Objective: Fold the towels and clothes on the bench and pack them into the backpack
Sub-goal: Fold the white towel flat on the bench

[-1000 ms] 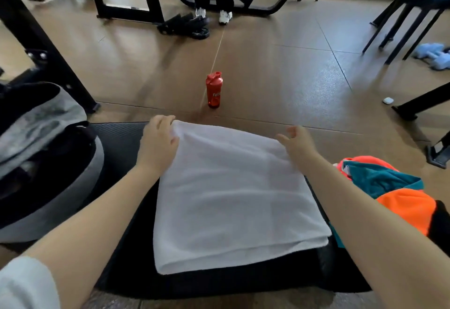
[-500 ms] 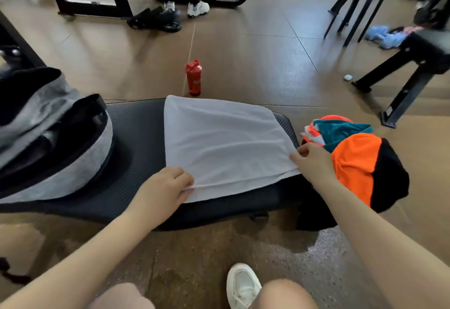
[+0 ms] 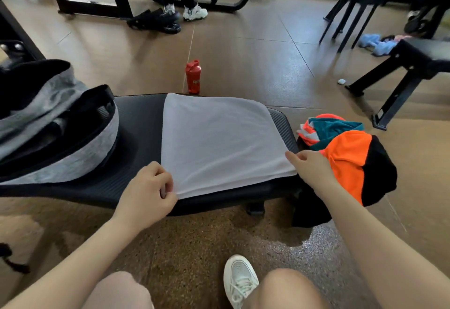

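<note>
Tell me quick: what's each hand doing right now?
Left hand: pinching the near left corner of the white towel.
Right hand: gripping the towel's near right corner.

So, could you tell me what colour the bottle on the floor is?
Red; the bottle shows in the head view.

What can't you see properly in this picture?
- Inside of the grey and black fabric backpack: head view, its own flap hides it and the left edge cuts it off.
- Lettering on the red plastic bottle: too small.
- Black underside of the orange, teal and black clothes: hangs behind the right hand and forearm.
</note>
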